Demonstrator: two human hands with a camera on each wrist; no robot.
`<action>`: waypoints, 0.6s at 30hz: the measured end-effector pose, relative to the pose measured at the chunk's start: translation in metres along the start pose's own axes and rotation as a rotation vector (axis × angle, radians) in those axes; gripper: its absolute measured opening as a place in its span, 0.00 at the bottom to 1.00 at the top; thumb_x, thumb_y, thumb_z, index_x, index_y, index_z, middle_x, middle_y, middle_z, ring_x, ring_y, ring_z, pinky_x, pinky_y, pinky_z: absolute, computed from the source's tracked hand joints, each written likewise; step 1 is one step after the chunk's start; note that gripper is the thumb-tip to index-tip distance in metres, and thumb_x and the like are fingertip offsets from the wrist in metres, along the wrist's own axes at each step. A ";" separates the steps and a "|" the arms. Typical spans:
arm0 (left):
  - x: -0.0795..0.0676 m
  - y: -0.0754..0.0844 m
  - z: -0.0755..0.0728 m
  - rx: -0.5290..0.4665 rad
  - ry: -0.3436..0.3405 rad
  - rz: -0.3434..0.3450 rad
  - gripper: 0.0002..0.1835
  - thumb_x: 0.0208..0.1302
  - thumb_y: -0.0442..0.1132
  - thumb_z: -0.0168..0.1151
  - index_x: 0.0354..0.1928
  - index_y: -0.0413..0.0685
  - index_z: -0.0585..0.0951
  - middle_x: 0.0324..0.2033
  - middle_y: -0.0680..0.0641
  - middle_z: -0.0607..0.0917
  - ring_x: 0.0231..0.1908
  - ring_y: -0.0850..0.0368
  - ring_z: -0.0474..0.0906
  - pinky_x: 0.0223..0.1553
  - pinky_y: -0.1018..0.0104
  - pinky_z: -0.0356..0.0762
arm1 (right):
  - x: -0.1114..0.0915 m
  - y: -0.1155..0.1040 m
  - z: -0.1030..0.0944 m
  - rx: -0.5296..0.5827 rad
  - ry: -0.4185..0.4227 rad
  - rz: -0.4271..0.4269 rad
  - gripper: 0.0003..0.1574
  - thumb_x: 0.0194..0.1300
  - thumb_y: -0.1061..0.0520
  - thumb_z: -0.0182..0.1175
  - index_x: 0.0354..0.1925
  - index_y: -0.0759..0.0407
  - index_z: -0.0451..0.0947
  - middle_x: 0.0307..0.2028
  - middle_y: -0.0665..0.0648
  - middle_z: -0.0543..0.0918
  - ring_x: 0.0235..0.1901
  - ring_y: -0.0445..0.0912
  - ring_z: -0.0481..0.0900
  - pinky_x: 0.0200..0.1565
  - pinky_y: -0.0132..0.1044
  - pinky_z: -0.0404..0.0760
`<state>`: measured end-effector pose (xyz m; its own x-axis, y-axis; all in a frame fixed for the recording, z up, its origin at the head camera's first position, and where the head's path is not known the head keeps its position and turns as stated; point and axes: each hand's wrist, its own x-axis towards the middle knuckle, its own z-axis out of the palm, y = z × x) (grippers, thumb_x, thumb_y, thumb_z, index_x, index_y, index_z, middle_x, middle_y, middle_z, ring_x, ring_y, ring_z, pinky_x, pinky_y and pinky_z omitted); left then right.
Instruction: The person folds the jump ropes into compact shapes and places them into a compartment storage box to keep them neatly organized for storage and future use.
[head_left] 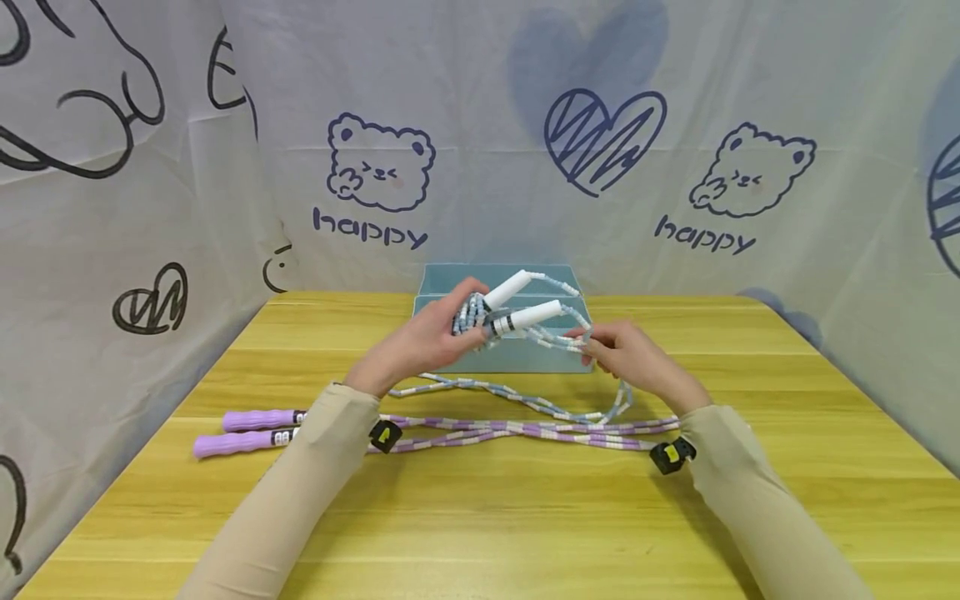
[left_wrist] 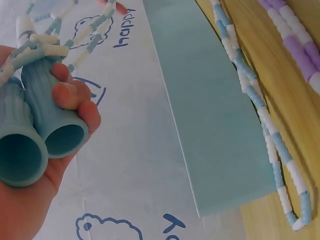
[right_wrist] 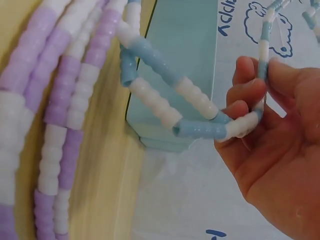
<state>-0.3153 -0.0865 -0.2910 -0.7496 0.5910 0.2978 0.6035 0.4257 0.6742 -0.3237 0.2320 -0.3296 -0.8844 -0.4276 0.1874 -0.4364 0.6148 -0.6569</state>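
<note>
**Two hands hold a blue-and-white beaded jump rope above the table**

Near the centre of the frame, the left hand (head_left: 442, 329) curls its fingers round the bundled handles of the blue-and-white beaded jump rope (head_left: 561, 341); the beaded strands wrap round the bundle just beside the thumb, and two white handle tips (head_left: 534, 315) point to the upper right. In the left wrist view, the pale-blue handle grips (left_wrist: 55, 112) lie side by side in the palm, their hollow ends facing the camera.

Right of centre, the right hand (head_left: 630, 358) pinches a strand of the same rope between thumb and fingers; the beads form a bent loop beside the palm in the right wrist view. Another length of this rope stretches below both hands, in front of the light-blue box (head_left: 525, 358), which stands at the table's far edge.

Across the middle of the wooden table (head_left: 480, 517), nearer the camera, lies a purple-and-white beaded jump rope (head_left: 517, 428); its two purple handles (head_left: 247, 442) rest at the left, side by side, and its strands run rightward beneath the forearms; behind everything hangs a pale cloth (head_left: 487, 100) printed with bears, hearts and the word "happy".
</note>
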 end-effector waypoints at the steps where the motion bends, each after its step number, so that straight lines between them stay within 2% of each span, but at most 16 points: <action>1: 0.000 -0.001 0.000 -0.001 0.005 -0.006 0.19 0.71 0.40 0.56 0.59 0.63 0.65 0.34 0.44 0.79 0.23 0.52 0.69 0.22 0.62 0.70 | 0.000 0.000 0.000 -0.002 -0.014 -0.007 0.14 0.77 0.55 0.52 0.42 0.57 0.84 0.30 0.58 0.82 0.16 0.45 0.65 0.21 0.35 0.69; 3: 0.001 -0.003 -0.001 -0.003 0.018 -0.029 0.18 0.70 0.41 0.55 0.59 0.62 0.65 0.31 0.44 0.78 0.21 0.53 0.67 0.20 0.63 0.69 | -0.001 0.000 0.001 -0.001 -0.050 -0.015 0.14 0.77 0.54 0.51 0.43 0.57 0.83 0.30 0.57 0.82 0.15 0.45 0.64 0.21 0.36 0.69; 5: 0.002 -0.004 -0.002 0.013 0.035 -0.056 0.19 0.70 0.42 0.54 0.59 0.61 0.64 0.28 0.44 0.77 0.19 0.54 0.66 0.18 0.64 0.67 | -0.002 -0.002 0.001 -0.013 -0.095 -0.018 0.16 0.77 0.52 0.51 0.52 0.56 0.81 0.26 0.58 0.79 0.16 0.45 0.65 0.21 0.36 0.69; 7: 0.002 -0.005 -0.003 0.035 0.050 -0.084 0.20 0.70 0.43 0.53 0.60 0.61 0.62 0.25 0.43 0.75 0.17 0.55 0.64 0.16 0.65 0.65 | -0.003 -0.004 0.001 0.004 -0.151 -0.020 0.21 0.77 0.53 0.51 0.62 0.59 0.76 0.31 0.59 0.81 0.17 0.47 0.66 0.22 0.36 0.70; 9: 0.003 -0.005 -0.003 0.061 0.071 -0.106 0.20 0.70 0.44 0.53 0.60 0.61 0.61 0.23 0.44 0.74 0.16 0.55 0.62 0.16 0.65 0.63 | -0.003 -0.005 0.002 0.015 -0.203 -0.025 0.20 0.77 0.53 0.51 0.60 0.59 0.77 0.33 0.63 0.81 0.18 0.52 0.69 0.22 0.36 0.72; 14: 0.001 -0.006 -0.005 0.078 0.116 -0.138 0.20 0.71 0.45 0.52 0.60 0.60 0.60 0.23 0.44 0.73 0.17 0.55 0.62 0.16 0.65 0.63 | -0.003 -0.006 0.002 0.069 -0.322 -0.056 0.13 0.78 0.55 0.49 0.46 0.59 0.79 0.33 0.68 0.80 0.22 0.64 0.72 0.24 0.37 0.74; 18: -0.001 -0.005 -0.006 0.078 0.131 -0.151 0.20 0.71 0.45 0.52 0.61 0.60 0.60 0.23 0.43 0.73 0.16 0.54 0.62 0.15 0.65 0.62 | -0.004 -0.005 0.000 0.115 -0.380 -0.059 0.12 0.78 0.57 0.49 0.50 0.57 0.78 0.34 0.70 0.79 0.22 0.63 0.73 0.25 0.38 0.76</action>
<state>-0.3198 -0.0932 -0.2909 -0.8591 0.4246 0.2858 0.4968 0.5574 0.6652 -0.3183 0.2307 -0.3272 -0.7248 -0.6877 -0.0418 -0.4444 0.5131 -0.7343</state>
